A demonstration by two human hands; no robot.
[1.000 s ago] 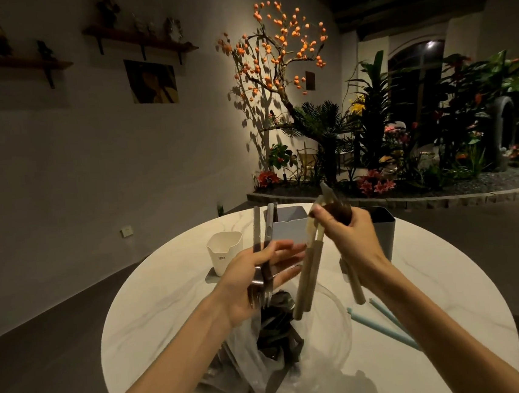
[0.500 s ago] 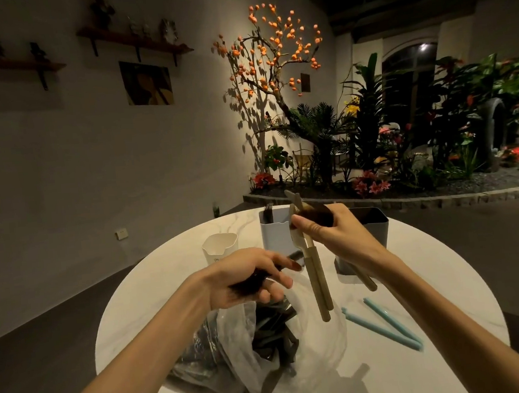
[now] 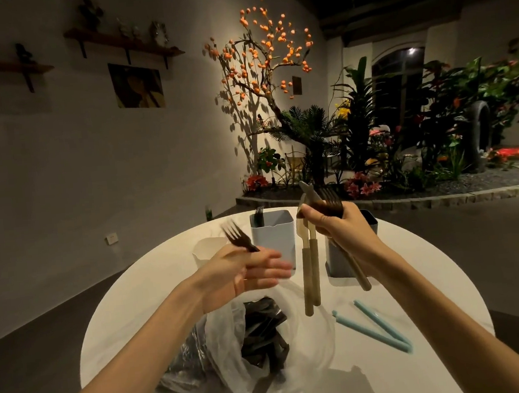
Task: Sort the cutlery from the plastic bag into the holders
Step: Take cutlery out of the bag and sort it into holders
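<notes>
left hand above the bag, grip narrow on a dark fork, tines tilted up and to the left, fingers blurred. right hand raised beside it, grip tight round a mixed bundle: two tan knives with slim matte handles hanging straight down, a dark fork head pointing up, one more tan handle slanting down to the right. below the left hand, a crinkled clear plastic bag lying open on the desk, dark glossy cutlery piled inside. beyond the hands, a pale grey squared holder with a dark fork standing in it; a darker grey squared holder mostly hidden behind the right hand, contents unclear; a small white cup-like holder at left, contents unseen. two slim light blue sticks flat on the round white marbled desk, meeting at their right ends.
</notes>
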